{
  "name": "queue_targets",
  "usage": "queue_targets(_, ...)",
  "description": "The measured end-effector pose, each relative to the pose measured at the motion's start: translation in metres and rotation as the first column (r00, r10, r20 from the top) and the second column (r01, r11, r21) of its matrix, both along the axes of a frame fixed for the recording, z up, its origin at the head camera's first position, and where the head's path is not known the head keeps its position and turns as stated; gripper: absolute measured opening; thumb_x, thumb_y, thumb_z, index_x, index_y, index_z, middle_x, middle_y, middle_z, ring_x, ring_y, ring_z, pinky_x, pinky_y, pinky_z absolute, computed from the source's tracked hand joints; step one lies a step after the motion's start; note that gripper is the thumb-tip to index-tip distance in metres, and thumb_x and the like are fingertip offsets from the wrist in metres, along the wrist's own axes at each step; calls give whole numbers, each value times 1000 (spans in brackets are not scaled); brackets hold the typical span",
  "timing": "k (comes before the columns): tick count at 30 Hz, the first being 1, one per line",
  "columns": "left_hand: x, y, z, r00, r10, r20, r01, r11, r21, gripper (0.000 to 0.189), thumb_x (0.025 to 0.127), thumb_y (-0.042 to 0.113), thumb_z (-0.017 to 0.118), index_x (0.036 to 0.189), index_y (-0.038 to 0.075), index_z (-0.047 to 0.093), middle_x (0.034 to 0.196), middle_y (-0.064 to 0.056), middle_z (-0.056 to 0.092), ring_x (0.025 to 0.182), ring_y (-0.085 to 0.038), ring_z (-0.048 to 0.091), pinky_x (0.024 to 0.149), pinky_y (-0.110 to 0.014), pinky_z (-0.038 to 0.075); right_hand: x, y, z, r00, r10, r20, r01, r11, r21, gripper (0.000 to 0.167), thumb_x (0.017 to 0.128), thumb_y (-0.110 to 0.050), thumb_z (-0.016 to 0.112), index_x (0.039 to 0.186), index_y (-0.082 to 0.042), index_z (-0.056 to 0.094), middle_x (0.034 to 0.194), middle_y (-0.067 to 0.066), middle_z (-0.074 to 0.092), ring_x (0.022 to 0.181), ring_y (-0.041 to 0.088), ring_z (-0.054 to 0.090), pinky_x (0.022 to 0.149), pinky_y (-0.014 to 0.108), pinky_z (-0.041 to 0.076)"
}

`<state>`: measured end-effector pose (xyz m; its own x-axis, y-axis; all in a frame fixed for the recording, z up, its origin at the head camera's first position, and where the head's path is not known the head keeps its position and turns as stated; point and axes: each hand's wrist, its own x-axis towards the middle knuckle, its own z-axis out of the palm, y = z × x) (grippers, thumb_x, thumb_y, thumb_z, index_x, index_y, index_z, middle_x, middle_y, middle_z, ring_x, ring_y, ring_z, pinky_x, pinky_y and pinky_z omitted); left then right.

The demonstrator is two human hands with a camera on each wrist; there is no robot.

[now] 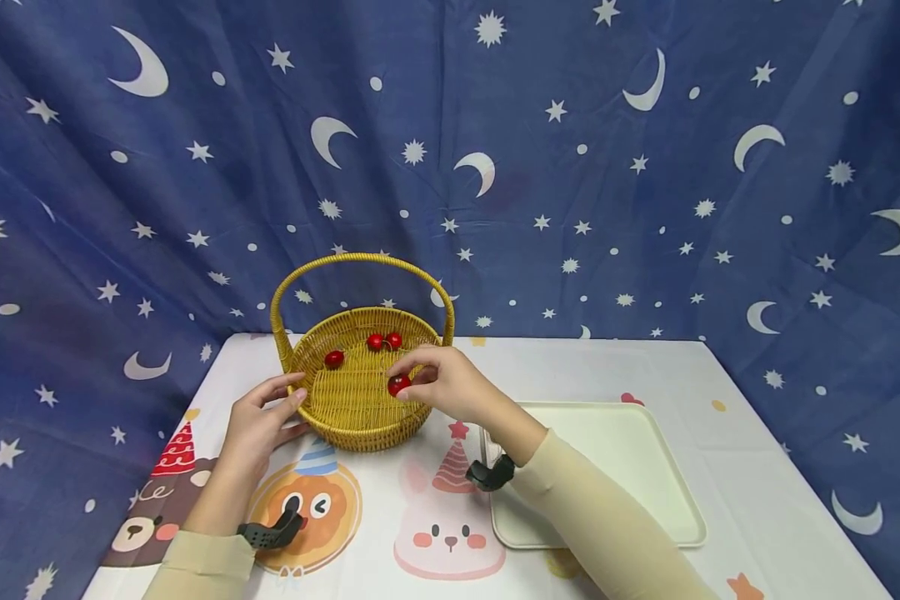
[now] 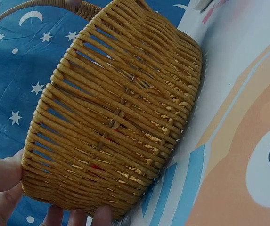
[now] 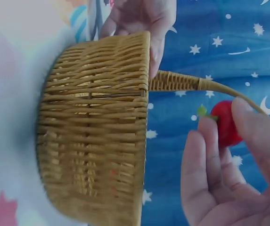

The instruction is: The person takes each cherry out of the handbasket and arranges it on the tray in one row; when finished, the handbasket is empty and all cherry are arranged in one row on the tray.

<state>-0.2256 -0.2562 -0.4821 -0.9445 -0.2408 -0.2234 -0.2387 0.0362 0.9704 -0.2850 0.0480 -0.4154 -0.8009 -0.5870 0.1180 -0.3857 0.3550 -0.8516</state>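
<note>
A yellow-brown wicker basket [image 1: 360, 437] with a tall arched handle stands on the table. Its left side is held by my left hand [image 1: 258, 417], the thumb at the rim and the fingers against the outer wall. My right hand [image 1: 453, 385] pinches a red cherry [image 3: 226, 123] between thumb and fingers, above the basket's right front part; a short green stem shows on it in the right wrist view. Inside the basket lie one cherry [image 1: 333, 359] towards the left and a pair, a cherry [image 1: 375, 342] and another cherry [image 1: 394, 340], near the back.
To the right of the basket is a cream rectangular tray [image 1: 630, 442], partly hidden under my right forearm. A white tablecloth [image 1: 750, 475] with cartoon prints covers the table. Behind hangs a blue curtain [image 1: 525, 275] with moons and stars, close to the basket's back.
</note>
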Motion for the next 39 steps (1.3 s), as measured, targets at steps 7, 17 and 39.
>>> queue_targets(7,0,0,0,1000,5,-2,-5,1000,2,48,109,24,67,155,15,58,133,-2,41,108,-10,68,88,-33,68,22,54,-3,992,-104,75,105,995,1,32,92,-2,82,120,-16,79,111,5,77,83,13,71,60,27,60)
queue_targets(17,1,1,2,1000,6,-10,-6,1000,8,49,109,23,67,155,13,57,131,-3,41,108,-10,69,89,-34,68,29,139,-26,958,-273,91,265,960,88,35,92,3,81,124,-8,75,116,15,75,84,22,72,66,30,62)
queue_targets(39,0,1,3,1000,17,-18,-17,1000,4,47,109,25,66,154,14,58,132,-3,42,107,-12,68,90,-36,68,30,201,-76,904,-427,-22,402,832,383,28,88,-4,85,114,-13,78,99,8,68,89,22,65,65,29,57)
